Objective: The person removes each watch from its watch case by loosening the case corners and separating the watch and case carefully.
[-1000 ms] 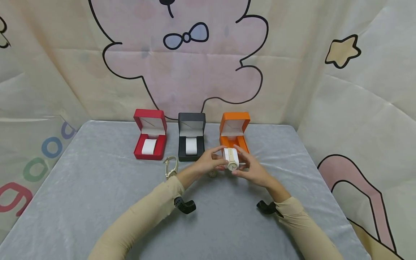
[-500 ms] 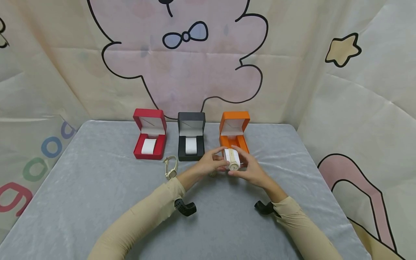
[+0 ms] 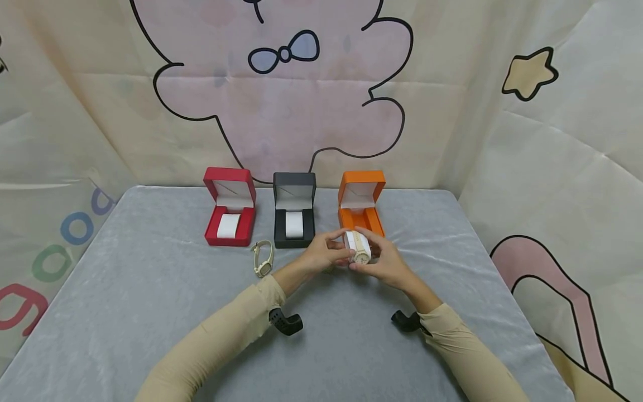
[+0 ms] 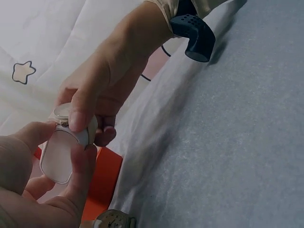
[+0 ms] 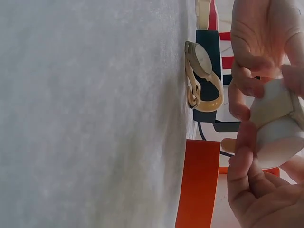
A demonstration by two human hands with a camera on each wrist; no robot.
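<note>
In the head view, a cream-strapped watch (image 3: 361,258) is wrapped round a white watch cushion (image 3: 365,244) held up in front of the orange watch box (image 3: 361,177). My left hand (image 3: 324,251) grips the cushion from the left. From the right, my right hand (image 3: 383,258) pinches it with thumb and fingers. The left wrist view shows the right thumb pressing by the watch's case (image 4: 61,111) while left fingers hold the cushion's sides. The strap (image 5: 271,110) runs across the cushion in the right wrist view. No cushion shows inside the orange box.
A red watch box (image 3: 213,226) and a black watch box (image 3: 280,231) stand lid-up at the back, each with a white cushion. A cream watch (image 3: 264,268) lies before them on the grey cloth (image 3: 321,346). Another watch (image 5: 202,59) lies closer, mostly hidden by my left hand in the head view.
The cushion with its watch has tilted slightly in my hands. My right hand has shifted a little left, and both hands keep their grip. The boxes have stayed put.
</note>
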